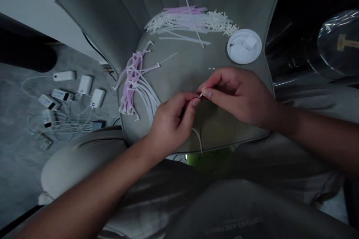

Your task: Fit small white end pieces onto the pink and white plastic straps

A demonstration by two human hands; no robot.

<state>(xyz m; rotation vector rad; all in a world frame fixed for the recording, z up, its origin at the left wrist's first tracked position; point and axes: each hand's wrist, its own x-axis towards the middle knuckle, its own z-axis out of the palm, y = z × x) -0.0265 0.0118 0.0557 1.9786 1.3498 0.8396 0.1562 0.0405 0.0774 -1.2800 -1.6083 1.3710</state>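
Noted: left hand and right hand meet above a grey padded seat, both pinching narrowly. Right thumb and forefinger hold a small white tip; left fingers grip a white tie just beside it, its tail curving down toward the seat's front edge. Nearest, tiny white bits lie on the seat. Left of the hands, a bundle of white and pink ties lies on the seat; a second bundle lies at the far side, beside a white dish holding white pads. On the floor, white power banks sit with tangled leads.
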